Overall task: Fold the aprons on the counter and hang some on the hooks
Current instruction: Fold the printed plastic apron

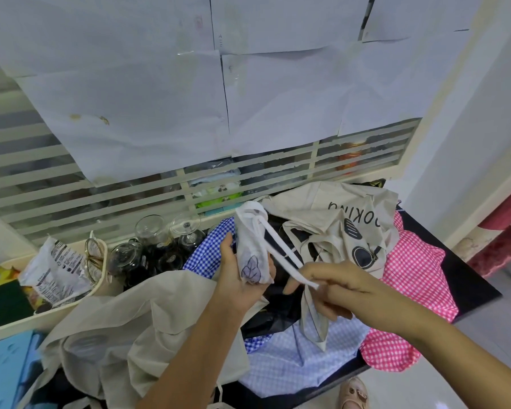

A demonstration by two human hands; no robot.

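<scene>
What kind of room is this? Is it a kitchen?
Probably a home kitchen or pantry corner. A dark counter is piled with checked aprons and a beige apron printed OOKING, and glasses stand by the slatted window beside a tray of food packets.

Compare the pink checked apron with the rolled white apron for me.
The pink checked apron lies spread and rumpled on the counter; the rolled white apron is a tight bundle held in the left hand. The pink checked apron is gingham; the rolled white apron is plain with a leaf print. Both are cloth.
</scene>
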